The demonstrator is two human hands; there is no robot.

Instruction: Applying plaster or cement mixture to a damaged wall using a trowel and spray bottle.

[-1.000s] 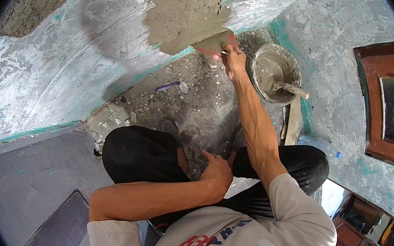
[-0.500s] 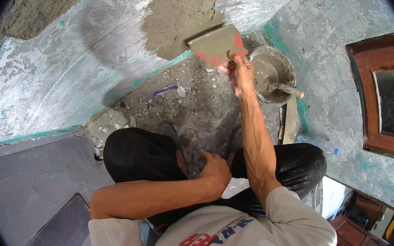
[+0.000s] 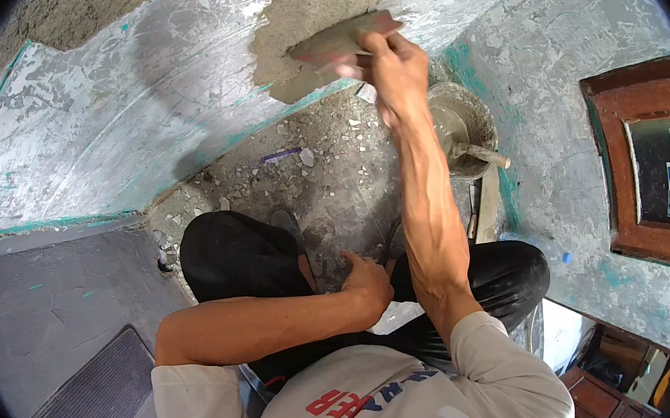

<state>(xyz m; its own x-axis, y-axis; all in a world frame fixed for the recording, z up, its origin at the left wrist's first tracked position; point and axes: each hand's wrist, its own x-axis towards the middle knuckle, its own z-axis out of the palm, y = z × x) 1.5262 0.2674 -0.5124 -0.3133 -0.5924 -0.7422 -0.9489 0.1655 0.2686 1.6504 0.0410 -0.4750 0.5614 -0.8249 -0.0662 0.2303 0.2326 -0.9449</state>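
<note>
My right hand (image 3: 398,68) grips a wide, red-edged scraper (image 3: 342,39) coated in grey mortar, held against the rough mortar patch (image 3: 289,10) in the peeling painted wall (image 3: 89,120); the hand is slightly blurred. Below it, partly behind my forearm, stands a round bucket of wet mortar (image 3: 449,128) with a handled tool (image 3: 489,156) in it. My left hand (image 3: 367,283) rests between my black-trousered knees, index finger stretched out, the others loosely bent, with nothing seen in it.
Broken chips and a purple strip (image 3: 280,155) lie on the dusty floor (image 3: 323,177). Right of it are a long board (image 3: 490,205), a plastic bottle (image 3: 552,251) and a wooden window frame (image 3: 626,223). A ribbed mat (image 3: 85,398) is at lower left.
My right hand and the scraper have risen and moved left onto the mortar patch, with the blade now tilted toward the wall. My left hand has barely moved.
</note>
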